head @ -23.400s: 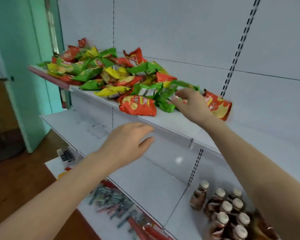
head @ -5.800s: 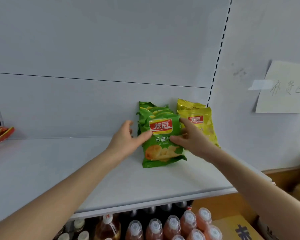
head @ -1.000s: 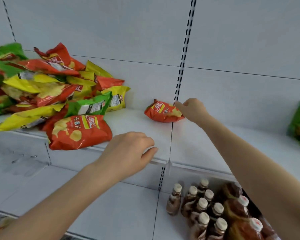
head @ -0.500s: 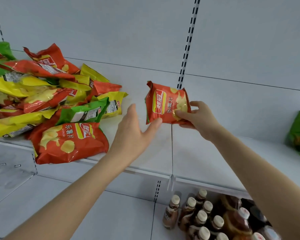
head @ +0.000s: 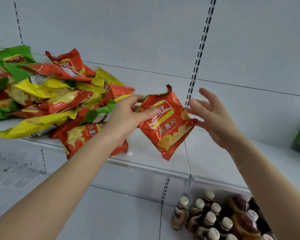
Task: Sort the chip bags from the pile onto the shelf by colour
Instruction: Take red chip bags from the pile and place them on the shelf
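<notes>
- the red chip bag (head: 164,125) hangs in the air above the near edge of the shelf (head: 215,158), just right of the pile (head: 50,94).
- the left grip (head: 126,116) pinches the bag's upper left corner, thumb across the printed face.
- the right grip (head: 213,116) is released, fingers spread, at the bag's right corner; whether it touches, i cannot tell.
- the bag looks light, puffed and crinkly. its foil is probably slick and the chips inside fragile, so a sealed seam or corner is the place to hold, not the middle.
- the printed face looks toward the camera. the long axis is tilted, with the top seam up and left and the bottom seam down and right.
</notes>
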Tool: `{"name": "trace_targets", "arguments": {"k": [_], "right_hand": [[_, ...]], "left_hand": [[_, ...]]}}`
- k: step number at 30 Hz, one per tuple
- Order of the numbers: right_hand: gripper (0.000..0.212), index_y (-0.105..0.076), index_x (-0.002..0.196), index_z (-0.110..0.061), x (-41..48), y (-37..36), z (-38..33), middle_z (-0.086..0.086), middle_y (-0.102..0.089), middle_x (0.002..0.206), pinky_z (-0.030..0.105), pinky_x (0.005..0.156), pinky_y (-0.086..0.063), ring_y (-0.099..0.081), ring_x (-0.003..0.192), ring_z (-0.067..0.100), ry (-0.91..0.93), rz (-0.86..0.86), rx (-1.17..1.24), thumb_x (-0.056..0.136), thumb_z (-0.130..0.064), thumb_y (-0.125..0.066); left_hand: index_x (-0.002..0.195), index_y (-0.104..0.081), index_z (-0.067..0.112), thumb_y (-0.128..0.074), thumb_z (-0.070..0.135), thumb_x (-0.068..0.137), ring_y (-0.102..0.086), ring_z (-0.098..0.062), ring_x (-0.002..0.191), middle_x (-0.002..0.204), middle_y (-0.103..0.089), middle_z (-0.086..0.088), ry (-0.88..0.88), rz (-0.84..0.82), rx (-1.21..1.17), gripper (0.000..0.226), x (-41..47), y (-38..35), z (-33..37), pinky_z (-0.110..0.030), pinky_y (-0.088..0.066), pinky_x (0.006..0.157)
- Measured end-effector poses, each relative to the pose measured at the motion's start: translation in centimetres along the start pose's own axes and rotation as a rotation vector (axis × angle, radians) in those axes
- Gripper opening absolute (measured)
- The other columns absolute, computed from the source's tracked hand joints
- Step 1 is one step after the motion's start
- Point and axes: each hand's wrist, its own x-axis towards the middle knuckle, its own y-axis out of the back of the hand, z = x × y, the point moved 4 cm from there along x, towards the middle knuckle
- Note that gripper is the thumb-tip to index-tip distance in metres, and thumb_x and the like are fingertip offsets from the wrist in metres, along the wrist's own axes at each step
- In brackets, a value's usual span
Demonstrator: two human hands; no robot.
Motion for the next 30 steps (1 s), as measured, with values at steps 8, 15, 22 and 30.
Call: {"name": "trace_targets", "arguments": {"k": [8, 15, 22, 30], "right_hand": [[0.017, -0.057, 0.078, -0.018, -2.0, -6.4, -0.6, -0.011, -0.063, 0.066, 0.014, 0.053, -0.045, -0.059, 0.057, -0.004, 0.151, 0.069, -0.104, 0.094, -0.021, -0.051], [0.023, -0.049, 0.075, -0.023, -3.5, -10.4, -1.8, -0.009, -0.056, 0.072, 0.012, 0.055, -0.041, -0.052, 0.057, -0.008, 0.223, 0.326, -0.157, 0.097, -0.021, -0.046], [0.028, -0.056, 0.083, -0.013, -2.6, -13.4, -2.3, 0.001, -0.063, 0.077, 0.031, 0.067, -0.052, -0.062, 0.069, 0.011, 0.012, 0.174, 0.027, 0.099, -0.03, -0.04], [0.059, -0.055, 0.117, -0.01, -0.7, -17.3, 2.9, 0.005, -0.059, 0.107, 0.028, 0.076, -0.045, -0.058, 0.094, 0.02, -0.278, -0.127, -0.693, 0.077, -0.052, -0.067]], "left_hand": [[0.104, -0.066, 0.016, -0.061, 0.043, 0.086, -0.069, -0.012, 0.079, 0.09, -0.073, 0.0, 0.29, 0.049, -0.425, 0.032, -0.6, 4.8, -0.2, -0.027, -0.057, 0.063], [0.115, -0.06, 0.026, -0.057, 0.059, 0.077, -0.069, -0.014, 0.093, 0.103, -0.071, 0.005, 0.219, 0.019, -0.455, 0.05, -2.7, 6.6, 0.8, -0.037, -0.056, 0.081], [0.124, -0.048, 0.031, -0.065, 0.024, 0.089, -0.065, -0.004, 0.093, 0.108, -0.065, 0.012, 0.032, 0.095, -0.272, 0.04, -1.9, 10.9, 2.0, -0.024, -0.056, 0.073], [0.129, -0.048, 0.028, -0.064, 0.022, 0.09, -0.065, -0.01, 0.096, 0.111, -0.065, 0.009, 0.05, 0.217, -0.259, 0.042, -0.9, 16.2, 1.4, -0.03, -0.055, 0.073]]}}
